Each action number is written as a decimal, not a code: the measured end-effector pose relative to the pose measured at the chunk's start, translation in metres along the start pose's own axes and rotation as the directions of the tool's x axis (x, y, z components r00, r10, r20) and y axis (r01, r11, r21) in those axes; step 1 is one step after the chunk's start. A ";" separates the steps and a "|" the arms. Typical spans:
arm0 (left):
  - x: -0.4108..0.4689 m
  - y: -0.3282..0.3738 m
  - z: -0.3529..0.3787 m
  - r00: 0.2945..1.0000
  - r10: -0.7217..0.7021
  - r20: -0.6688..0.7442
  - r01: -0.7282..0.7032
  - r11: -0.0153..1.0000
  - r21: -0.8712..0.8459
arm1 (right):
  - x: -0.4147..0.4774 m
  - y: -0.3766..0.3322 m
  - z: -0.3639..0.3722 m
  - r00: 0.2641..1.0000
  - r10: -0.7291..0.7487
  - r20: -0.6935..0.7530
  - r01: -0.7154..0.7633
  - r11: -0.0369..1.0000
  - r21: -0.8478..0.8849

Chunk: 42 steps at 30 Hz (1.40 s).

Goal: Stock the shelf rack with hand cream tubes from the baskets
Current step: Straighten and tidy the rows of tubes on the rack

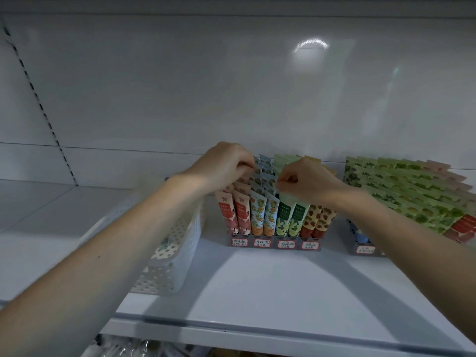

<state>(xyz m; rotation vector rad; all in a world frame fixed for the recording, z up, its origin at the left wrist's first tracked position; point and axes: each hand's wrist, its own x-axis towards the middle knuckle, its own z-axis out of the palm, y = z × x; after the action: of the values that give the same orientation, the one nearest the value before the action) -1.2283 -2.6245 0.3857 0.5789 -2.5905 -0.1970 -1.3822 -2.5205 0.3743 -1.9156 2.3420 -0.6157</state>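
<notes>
A grey tiered rack (pixel 275 244) stands on the white shelf, filled with rows of hand cream tubes: red (pixel 233 215), blue with oranges (pixel 264 215), green (pixel 289 217) and strawberry-patterned (pixel 318 219). My left hand (pixel 226 164) reaches over the rack's back left and pinches the top edge of a blue tube (pixel 257 163) in a rear row. My right hand (pixel 306 180) is curled over the middle rows, its fingertips pinching the top of a tube between the blue and green columns. Which tube it holds is hidden.
A white perforated basket (pixel 170 256) sits left of the rack, under my left forearm. A second rack (pixel 365 249) full of green tubes (pixel 409 186) stands at the right. The shelf's front edge (pixel 231 328) runs below; wrapped goods show on the lower level.
</notes>
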 end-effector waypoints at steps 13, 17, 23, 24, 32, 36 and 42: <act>-0.020 0.024 -0.026 0.997 -0.068 -0.022 0.069 0.997 0.032 | -0.027 0.012 -0.037 0.997 0.041 -0.065 -0.040 0.999 0.025; -0.028 0.038 -0.018 0.998 -0.043 -0.040 0.044 0.998 0.038 | -0.044 0.020 -0.047 0.996 0.055 -0.064 -0.054 0.998 0.019; -0.031 0.054 -0.003 1.000 -0.012 -0.012 0.013 0.998 0.064 | -0.063 0.035 -0.054 0.994 0.073 -0.075 -0.073 0.997 0.011; -0.030 0.056 0.000 1.000 -0.011 0.000 0.011 0.998 0.067 | -0.065 0.038 -0.054 0.994 0.074 -0.078 -0.074 0.997 0.003; -0.017 0.064 0.033 0.999 -0.014 0.052 0.011 0.998 0.066 | -0.067 0.056 -0.040 0.994 0.062 -0.086 -0.061 0.998 0.012; -0.001 0.067 0.044 0.996 -0.047 0.080 0.041 0.996 0.081 | -0.055 0.051 -0.027 0.996 0.045 -0.083 -0.043 0.999 0.031; 0.021 0.058 0.057 0.985 -0.046 0.168 0.023 0.991 0.135 | -0.035 0.041 -0.011 0.998 0.043 -0.033 -0.047 0.993 -0.105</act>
<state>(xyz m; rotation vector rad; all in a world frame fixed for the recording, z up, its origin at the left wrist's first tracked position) -1.2932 -2.5796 0.3584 0.6815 -2.7767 -0.0892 -1.4157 -2.4778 0.3637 -1.9017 2.4769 -0.5324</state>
